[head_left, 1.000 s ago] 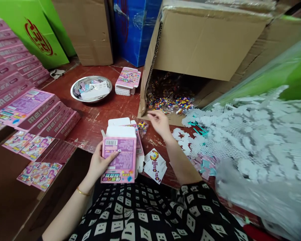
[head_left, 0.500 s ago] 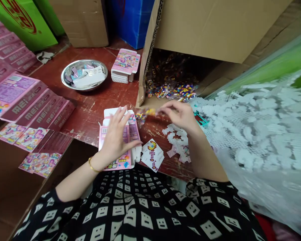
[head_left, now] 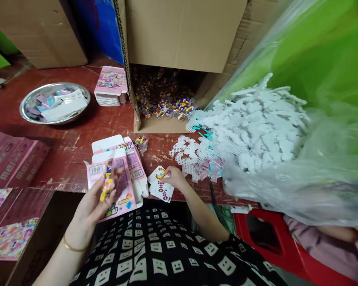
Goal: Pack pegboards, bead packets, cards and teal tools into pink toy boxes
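Head view: a slim bead packet [head_left: 109, 181] in the left hand [head_left: 89, 204], over a pink box [head_left: 124, 182].
Closest to the worker, the left hand holds the packet between thumb and fingers; I'd guess it's light, limp and slippery, best gripped mid-length where beads fill it. Beneath, the box looks like thin card, easily creased, better lifted by its edges. Beside it the right hand [head_left: 174, 177], fingers drawn together, touches the pattern cards [head_left: 158, 190]; whether it pinches one I can't tell. Beyond lie another bead bag [head_left: 141, 143], then an open carton [head_left: 185, 31] with more inside.
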{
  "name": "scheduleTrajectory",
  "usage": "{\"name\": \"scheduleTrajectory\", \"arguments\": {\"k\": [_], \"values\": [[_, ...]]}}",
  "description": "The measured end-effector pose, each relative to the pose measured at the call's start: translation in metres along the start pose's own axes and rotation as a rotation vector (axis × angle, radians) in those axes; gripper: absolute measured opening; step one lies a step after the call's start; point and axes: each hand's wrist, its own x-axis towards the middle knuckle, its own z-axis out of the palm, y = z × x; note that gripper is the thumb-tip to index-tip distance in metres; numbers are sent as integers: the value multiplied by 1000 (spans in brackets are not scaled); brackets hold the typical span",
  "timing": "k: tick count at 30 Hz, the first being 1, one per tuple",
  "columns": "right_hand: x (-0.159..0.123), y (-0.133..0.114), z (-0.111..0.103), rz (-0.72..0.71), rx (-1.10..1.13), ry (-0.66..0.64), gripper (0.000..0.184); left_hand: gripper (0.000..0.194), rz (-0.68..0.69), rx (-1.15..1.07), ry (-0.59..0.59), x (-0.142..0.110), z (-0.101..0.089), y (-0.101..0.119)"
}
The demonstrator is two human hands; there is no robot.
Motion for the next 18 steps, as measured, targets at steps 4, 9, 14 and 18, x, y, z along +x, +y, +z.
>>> {"name": "scheduleTrajectory", "arguments": {"k": [4, 9, 14, 18], "values": [[3, 2, -3, 27, 13, 12, 52, 30, -112, -57, 154, -26, 7, -21], [6, 2, -10, -35, -27, 26, 27, 42, 37, 39, 108, -43, -3, -25], [-1, 7, -9, -139, -50, 120, 17, 49, -9, 233, -87, -38, -11, -32], [-6, 17, -10, -159, -46, 162, 24, 57, 41, 218, -93, -28, -19, -36]]}}
